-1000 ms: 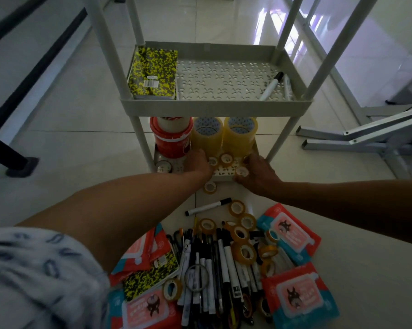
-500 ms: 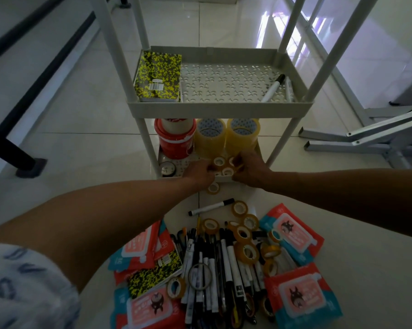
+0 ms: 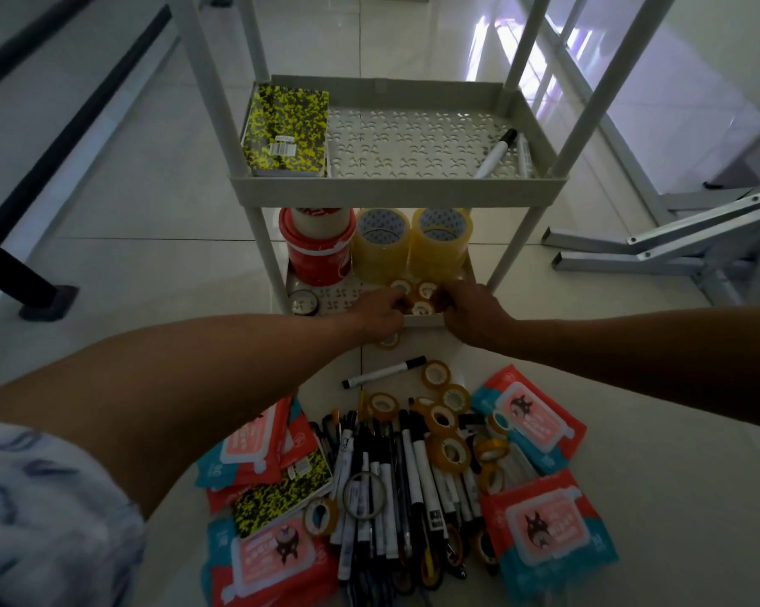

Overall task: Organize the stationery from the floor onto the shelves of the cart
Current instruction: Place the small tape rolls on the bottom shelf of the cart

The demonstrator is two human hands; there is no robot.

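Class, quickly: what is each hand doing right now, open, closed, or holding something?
Left hand: fingers curled at the small tape rolls on the bottom shelf; a firm grip cannot be told.
Right hand: the same.

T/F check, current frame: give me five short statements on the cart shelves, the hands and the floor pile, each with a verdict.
1. The yellow-and-black speckled notebook lies on the left of the upper shelf. True.
2. The red bucket-shaped tub stands on the floor. False: it is on the lower shelf.
3. Both the left hand and right hand are at the small tape rolls. True.
4. The upper shelf holds no markers. False: white markers lie at its right.
5. No pens remain on the floor. False: a pile of pens remains.
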